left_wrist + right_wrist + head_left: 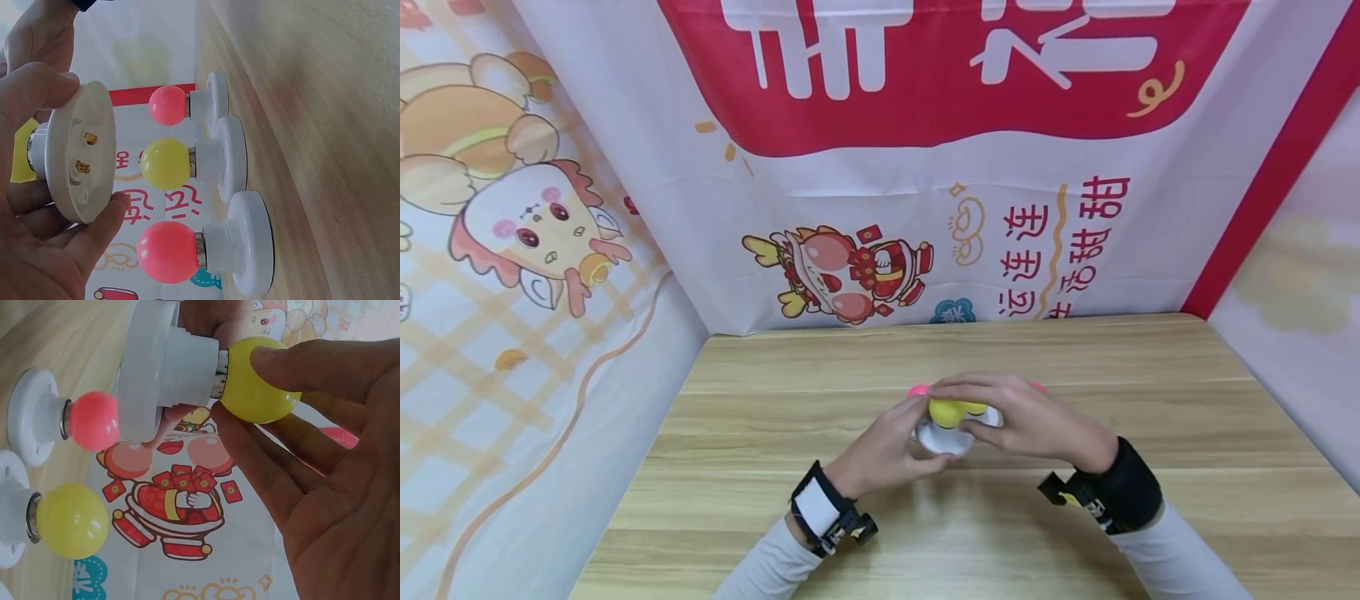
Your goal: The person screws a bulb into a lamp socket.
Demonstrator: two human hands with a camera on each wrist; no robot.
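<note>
My left hand (887, 446) grips a round white lamp holder (107, 131) by its rim, thumb and fingers on opposite sides. In the left wrist view its hollow underside shows, with two brass terminal screws (83, 167). A yellow light bulb (256, 394) sits in the socket, a band of its metal cap visible at the socket's mouth. Around this bulb my right hand (1026, 421) has its thumb and fingers, pinching the glass. Both hands are raised over the wooden table (760, 467), holder and bulb between them.
Behind the hands, three more white holders with bulbs stand in a row on the table: a pink bulb (167, 251), a yellow bulb (167, 164) and another pink bulb (169, 105). A printed cloth (850, 183) hangs along the table's back edge, with more cloth at both sides.
</note>
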